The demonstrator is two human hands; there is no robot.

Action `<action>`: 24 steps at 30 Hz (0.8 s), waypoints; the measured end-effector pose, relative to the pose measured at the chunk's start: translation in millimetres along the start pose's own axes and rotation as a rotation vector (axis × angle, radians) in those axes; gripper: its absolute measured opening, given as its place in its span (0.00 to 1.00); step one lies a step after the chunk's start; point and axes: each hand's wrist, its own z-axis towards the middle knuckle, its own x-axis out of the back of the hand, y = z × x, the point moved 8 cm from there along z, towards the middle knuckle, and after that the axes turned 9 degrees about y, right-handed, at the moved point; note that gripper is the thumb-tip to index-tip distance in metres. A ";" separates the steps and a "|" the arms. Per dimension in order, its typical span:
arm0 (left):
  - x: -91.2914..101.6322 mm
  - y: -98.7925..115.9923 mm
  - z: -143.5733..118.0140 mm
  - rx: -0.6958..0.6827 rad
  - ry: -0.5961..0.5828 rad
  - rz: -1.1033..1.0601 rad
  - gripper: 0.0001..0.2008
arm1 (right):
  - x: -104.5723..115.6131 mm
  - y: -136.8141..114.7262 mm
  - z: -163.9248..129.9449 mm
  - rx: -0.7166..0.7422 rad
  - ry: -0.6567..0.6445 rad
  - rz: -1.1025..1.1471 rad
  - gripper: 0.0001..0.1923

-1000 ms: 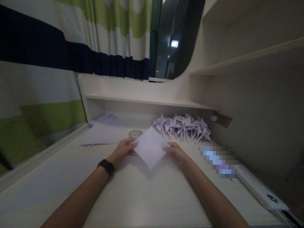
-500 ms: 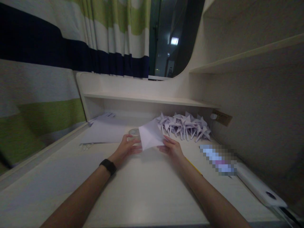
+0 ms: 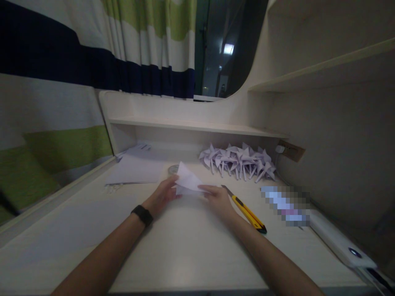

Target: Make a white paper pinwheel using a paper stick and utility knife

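Observation:
A white sheet of paper (image 3: 189, 181), bent into a folded, pointed shape, is held between my two hands above the desk. My left hand (image 3: 165, 192), with a black watch on the wrist, grips its left side. On the right, my right hand (image 3: 218, 199) pinches the other edge between thumb and fingers. Just behind the paper lies a roll of clear tape (image 3: 173, 169), partly covered. A yellow utility knife (image 3: 248, 211) rests beside my right hand, its blade pointing away from me.
Several white paper pinwheels (image 3: 239, 160) are heaped at the back right. A stack of white paper (image 3: 135, 166) lies at the back left. To the right are a blurred-out object (image 3: 284, 205) and a long white device (image 3: 339, 238). A low shelf (image 3: 191, 125) spans the back.
The paper has gone from a spread square to a folded, pointed shape. My right hand has shifted slightly left and down, uncovering more of the utility knife.

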 end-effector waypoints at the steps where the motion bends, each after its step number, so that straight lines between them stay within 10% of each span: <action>1: 3.2 0.8 1.5 -0.011 0.033 0.007 0.20 | 0.1 1.5 0.4 -0.020 -0.002 0.006 0.16; 10: 3.7 6.2 2.2 -0.096 0.128 0.168 0.17 | -11.5 18.6 1.9 -0.277 -0.197 0.311 0.46; 15: -4.1 4.3 -0.3 -0.100 0.088 0.156 0.17 | -12.8 14.9 0.1 -0.150 -0.190 0.187 0.42; 24: -5.2 4.2 -2.0 -0.170 0.110 0.289 0.18 | -18.0 32.8 -1.5 -0.359 -0.188 0.303 0.39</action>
